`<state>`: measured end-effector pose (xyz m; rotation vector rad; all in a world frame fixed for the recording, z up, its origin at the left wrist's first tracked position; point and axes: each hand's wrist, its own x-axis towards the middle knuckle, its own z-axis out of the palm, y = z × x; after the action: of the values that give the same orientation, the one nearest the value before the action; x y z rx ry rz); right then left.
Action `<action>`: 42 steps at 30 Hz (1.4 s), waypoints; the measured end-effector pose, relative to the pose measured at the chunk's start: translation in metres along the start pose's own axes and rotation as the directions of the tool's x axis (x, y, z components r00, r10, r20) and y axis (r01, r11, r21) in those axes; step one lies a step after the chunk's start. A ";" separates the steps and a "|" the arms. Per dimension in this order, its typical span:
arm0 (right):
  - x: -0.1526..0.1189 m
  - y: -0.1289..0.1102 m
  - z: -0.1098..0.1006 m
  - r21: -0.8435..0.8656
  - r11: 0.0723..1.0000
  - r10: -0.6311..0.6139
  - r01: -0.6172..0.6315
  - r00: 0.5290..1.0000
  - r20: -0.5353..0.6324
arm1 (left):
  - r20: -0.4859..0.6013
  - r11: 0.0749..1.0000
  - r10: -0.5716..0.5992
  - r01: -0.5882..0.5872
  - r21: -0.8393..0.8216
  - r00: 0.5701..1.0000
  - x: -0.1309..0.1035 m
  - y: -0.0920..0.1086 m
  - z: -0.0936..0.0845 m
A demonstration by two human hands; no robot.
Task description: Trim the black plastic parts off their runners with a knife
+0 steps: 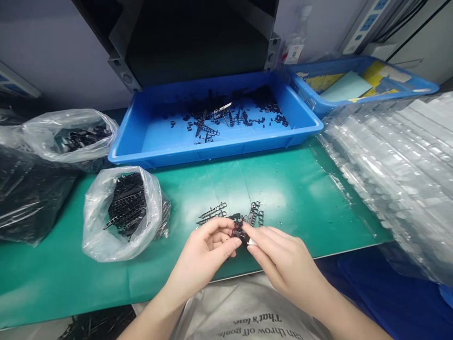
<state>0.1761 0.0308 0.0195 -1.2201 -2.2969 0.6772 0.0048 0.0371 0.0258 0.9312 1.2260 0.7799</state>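
Printed lettering on our pale shirt [244, 316] is showing nearest the camera, and just beyond it both our hands are meeting over the near edge of the green table [304, 189]. We are judging the work to be partway through: one small black part [239, 230] is being handled, while a few black strips [212, 212] are lying on the table just beyond our fingers, in neither hand. More is waiting or set aside, and we are not able to tell which: a clear bag [92, 231] to our left is holding a dense heap of dark strips, and the blue tray [219, 156] at the back is carrying black frames [203, 126] among many loose bits [282, 120]. Nothing visible is marking any of these as finished. As for the grip, our left hand [203, 248] is clamping the black part between thumb and forefinger, with the other fingers curling behind. Our right hand [283, 252] is pinching it from the other side, forefinger above and thumb below, so the part is sitting between the two sets of fingertips. Something small and white [251, 242] is showing at the right fingertips, too little for us to be naming.
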 end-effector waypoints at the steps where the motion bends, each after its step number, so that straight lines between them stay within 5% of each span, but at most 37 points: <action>1: 0.000 0.000 0.000 -0.021 1.000 -0.007 0.007 1.000 0.004 | -0.010 1.000 0.004 -0.004 -0.007 1.000 0.000 -0.001 0.000; 15: 0.002 -0.006 0.009 -0.053 0.998 -0.024 0.023 1.000 -0.020 | -0.025 0.999 0.044 -0.044 -0.008 0.999 -0.009 -0.011 -0.001; 27: 0.004 -0.008 0.021 -0.051 0.998 -0.029 0.023 0.992 -0.126 | -0.054 0.981 0.014 -0.024 -0.191 0.998 -0.008 -0.021 0.008; 32: 0.001 -0.002 0.023 0.009 1.000 0.019 -0.019 0.997 -0.075 | -0.015 0.996 0.036 -0.034 0.084 0.999 -0.006 -0.021 -0.004; 36: -0.001 0.003 0.024 0.017 0.996 0.092 -0.091 0.993 -0.078 | -0.016 0.858 0.160 -0.131 0.497 0.987 -0.005 -0.016 -0.020; 42: 0.000 0.004 0.023 0.014 0.991 0.136 -0.135 0.989 -0.060 | -0.108 0.378 0.235 0.011 0.926 0.966 0.027 -0.004 -0.032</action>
<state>0.1649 0.0283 -0.0011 -1.3829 -2.1742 0.6877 -0.0218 0.0641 0.0082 1.9191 1.8716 0.2030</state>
